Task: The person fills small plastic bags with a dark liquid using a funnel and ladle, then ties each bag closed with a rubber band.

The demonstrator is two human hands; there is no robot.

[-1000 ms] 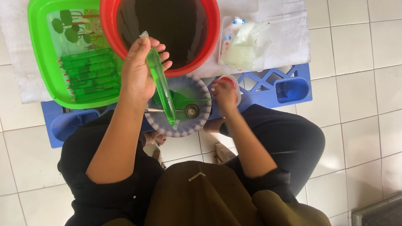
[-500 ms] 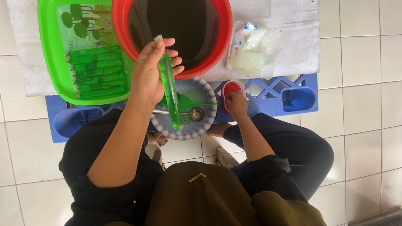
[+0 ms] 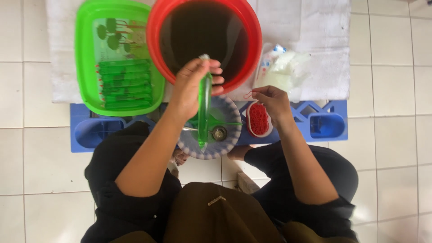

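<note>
My left hand is shut around the top of a long thin plastic tube of green liquid. The tube hangs upright over a patterned bowl, which holds a green funnel and a small metal scoop. My right hand pinches a red rubber band just above a small white container full of red rubber bands.
A red basin of dark liquid stands at the top middle. To its left a green tray holds several filled green tubes. Clear plastic bags lie on a white cloth. A blue plastic crate sits on the tiled floor.
My right hand has lifted off the container of rubber bands with one band pinched in its fingers. The left hand keeps hold of the green tube, now more upright.
</note>
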